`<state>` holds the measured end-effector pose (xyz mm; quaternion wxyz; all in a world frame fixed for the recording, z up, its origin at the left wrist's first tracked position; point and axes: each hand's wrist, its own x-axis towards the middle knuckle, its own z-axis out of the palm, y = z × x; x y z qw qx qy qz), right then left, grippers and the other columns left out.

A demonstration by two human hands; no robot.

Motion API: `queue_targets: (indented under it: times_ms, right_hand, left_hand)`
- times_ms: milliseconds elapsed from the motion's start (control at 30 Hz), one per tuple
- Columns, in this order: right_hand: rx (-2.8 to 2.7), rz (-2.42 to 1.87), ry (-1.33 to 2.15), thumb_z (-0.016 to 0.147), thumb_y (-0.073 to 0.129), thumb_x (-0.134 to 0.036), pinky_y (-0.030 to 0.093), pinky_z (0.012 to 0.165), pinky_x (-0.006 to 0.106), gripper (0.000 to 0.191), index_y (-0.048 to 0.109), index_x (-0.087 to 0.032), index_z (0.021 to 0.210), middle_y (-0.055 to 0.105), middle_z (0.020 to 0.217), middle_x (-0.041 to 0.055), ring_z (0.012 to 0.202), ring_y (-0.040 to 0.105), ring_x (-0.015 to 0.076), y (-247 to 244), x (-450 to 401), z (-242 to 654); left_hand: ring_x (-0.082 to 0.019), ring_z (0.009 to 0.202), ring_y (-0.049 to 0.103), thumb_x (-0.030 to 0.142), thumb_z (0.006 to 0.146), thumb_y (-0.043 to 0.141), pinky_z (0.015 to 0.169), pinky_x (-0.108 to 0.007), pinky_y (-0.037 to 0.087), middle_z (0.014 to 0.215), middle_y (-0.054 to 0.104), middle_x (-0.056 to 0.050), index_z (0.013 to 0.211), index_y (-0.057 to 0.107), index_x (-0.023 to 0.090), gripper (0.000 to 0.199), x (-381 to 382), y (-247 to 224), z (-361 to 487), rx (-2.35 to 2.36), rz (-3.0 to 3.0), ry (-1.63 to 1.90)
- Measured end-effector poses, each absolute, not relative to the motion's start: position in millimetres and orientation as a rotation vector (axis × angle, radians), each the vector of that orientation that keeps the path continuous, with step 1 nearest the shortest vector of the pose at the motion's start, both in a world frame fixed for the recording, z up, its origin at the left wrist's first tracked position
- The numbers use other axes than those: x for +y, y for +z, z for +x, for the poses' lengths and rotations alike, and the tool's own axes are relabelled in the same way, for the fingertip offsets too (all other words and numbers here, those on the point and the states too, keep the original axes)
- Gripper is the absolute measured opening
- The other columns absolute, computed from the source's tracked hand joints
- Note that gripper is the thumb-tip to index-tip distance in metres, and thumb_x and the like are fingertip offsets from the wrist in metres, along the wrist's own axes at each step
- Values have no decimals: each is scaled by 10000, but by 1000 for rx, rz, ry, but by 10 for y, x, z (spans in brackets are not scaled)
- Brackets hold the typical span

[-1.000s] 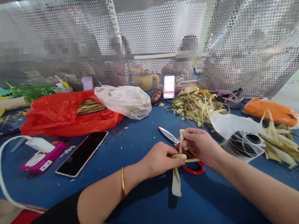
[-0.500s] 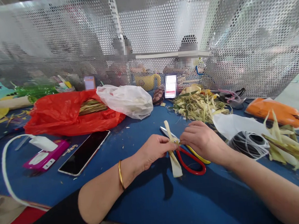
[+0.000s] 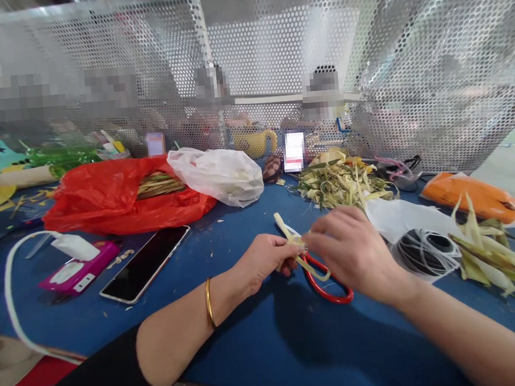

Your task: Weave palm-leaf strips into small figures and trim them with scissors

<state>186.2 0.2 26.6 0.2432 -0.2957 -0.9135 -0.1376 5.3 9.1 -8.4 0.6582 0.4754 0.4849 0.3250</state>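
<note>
My left hand (image 3: 269,257), wearing a gold bangle, pinches a pale strip of dried corn husk (image 3: 281,222) at its middle. One end of the strip points up and away; the other slants down to the right. Close against it, my right hand (image 3: 353,242) has its fingertips pressed together at the pinched spot; whatever they hold is too small to make out. Beneath both hands lies a pair of scissors (image 3: 342,296) with a red handle loop, its blades partly hidden by the husk and fingers.
A pile of husk scraps (image 3: 337,181), a spool of white cord (image 3: 427,254) and more husks (image 3: 489,252) lie to the right. On the left are a phone (image 3: 145,266), a purple power strip (image 3: 80,269) and a red bag (image 3: 92,197). Perforated metal panels (image 3: 273,55) stand behind.
The husk strip has turned, its lower end swinging right across the scissors. My right hand has risen slightly and rotated over the yellow handle, while my left hand keeps its pinch.
</note>
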Motion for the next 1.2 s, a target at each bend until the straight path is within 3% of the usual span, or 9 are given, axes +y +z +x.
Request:
queue_targets:
  times_ms: [100, 267, 500, 667, 933, 1033, 1100, 1200]
  right_hand:
    - [-2727, -540, -468, 951, 393, -130, 351, 728, 350, 229, 620, -161, 932, 603, 792, 48, 727, 520, 182, 171, -152, 1686]
    - [-2787, -542, -770, 917, 405, -94, 336, 705, 370, 189, 590, -131, 901, 584, 798, 75, 726, 515, 210, -26, -232, 1553]
    - [-2579, -708, -626, 954, 356, -104, 278, 631, 334, 280, 533, -171, 748, 533, 687, 19, 619, 451, 165, -42, -164, 1617]
    - [-2559, -540, -619, 952, 361, -102, 325, 736, 354, 313, 566, -166, 725, 529, 649, 20, 640, 478, 169, -16, -252, 1611]
    - [-2568, -353, -529, 939, 397, -112, 369, 772, 362, 276, 604, -172, 767, 555, 640, 18, 616, 482, 164, -39, -355, 1561]
    - [-2490, -535, -433, 964, 424, -199, 372, 816, 363, 191, 603, -136, 986, 635, 776, 55, 736, 549, 188, 12, -252, 1617]
    - [-2360, -839, -390, 965, 451, -292, 372, 794, 362, 243, 569, -114, 1082, 659, 903, 107, 831, 573, 223, 55, -168, 1671]
    - [-2330, -1214, -285, 960, 450, -328, 360, 700, 334, 229, 591, -150, 925, 661, 822, 91, 750, 588, 225, 64, -72, 1730]
  left_hand:
    - [-86, 505, 504, 386, 585, 781, 504, -208, 353, 550, 584, 7, 600, 627, 121, 307, 65, -122, 77, 1075, 965, 765]
    - [-106, 552, 534, 390, 537, 813, 526, -217, 359, 605, 624, -16, 634, 657, 110, 335, 39, -145, 98, 1123, 904, 781]
    - [-84, 600, 546, 336, 513, 871, 587, -199, 394, 685, 645, -20, 787, 722, 103, 389, 102, -61, 15, 891, 844, 696]
    - [-118, 665, 600, 331, 530, 871, 661, -232, 452, 736, 677, -49, 804, 720, 93, 393, 115, -48, 25, 933, 822, 810]
    - [-125, 655, 609, 372, 542, 863, 672, -244, 466, 703, 684, -48, 775, 713, 88, 397, 82, -104, 65, 978, 858, 820]
    - [-117, 645, 598, 355, 580, 842, 659, -239, 462, 700, 671, -41, 760, 698, 94, 348, 120, -74, 32, 989, 884, 858]
    - [-116, 642, 597, 344, 597, 829, 657, -243, 463, 697, 658, -33, 760, 686, 103, 324, 141, -40, 10, 994, 897, 880]
    - [-131, 648, 602, 377, 639, 790, 639, -259, 468, 684, 630, -23, 785, 669, 114, 324, 142, -1, 2, 1009, 920, 872]
